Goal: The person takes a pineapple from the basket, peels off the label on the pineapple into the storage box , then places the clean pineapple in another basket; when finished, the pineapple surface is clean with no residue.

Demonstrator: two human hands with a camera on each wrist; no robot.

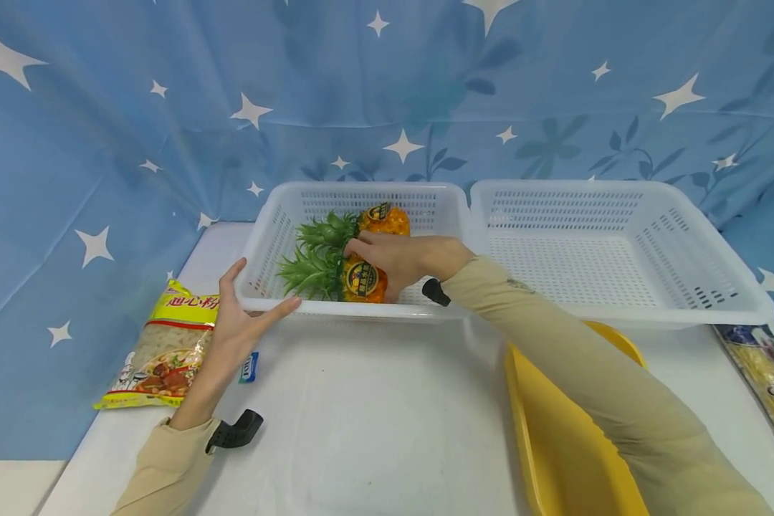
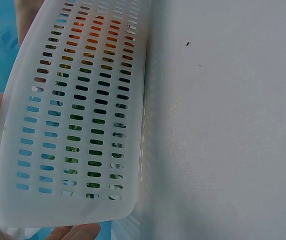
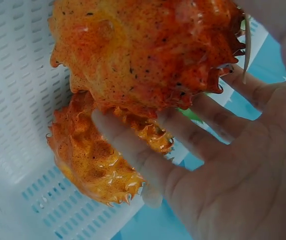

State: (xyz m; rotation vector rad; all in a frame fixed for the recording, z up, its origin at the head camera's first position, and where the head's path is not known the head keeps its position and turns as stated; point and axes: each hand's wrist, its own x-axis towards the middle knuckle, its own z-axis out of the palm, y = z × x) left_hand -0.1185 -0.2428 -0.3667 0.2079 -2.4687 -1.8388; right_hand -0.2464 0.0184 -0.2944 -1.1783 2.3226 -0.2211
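Note:
Two orange pineapples with green leafy crowns lie side by side in the left white basket (image 1: 454, 215). My right hand (image 1: 406, 261) reaches in and grips the near pineapple (image 1: 364, 281), which bears a round dark label. In the right wrist view its fingers (image 3: 137, 152) run between that fruit and the far pineapple (image 3: 90, 155). The far pineapple's upper part (image 1: 396, 221) shows beyond the hand. My left hand (image 1: 235, 322) holds the basket's near left corner, thumb along the front rim and fingers at the left side. Through the slotted wall (image 2: 42, 215), orange and green show in the left wrist view.
A second white basket (image 1: 555, 272) stands to the right. The yellow bin (image 1: 535, 444) sits partly under the right sleeve. A yellow noodle bag (image 1: 174, 344) and a small blue packet (image 1: 248, 368) lie at left, another food pack (image 1: 764, 376) at far right. Behind hangs a blue curtain (image 1: 387, 86).

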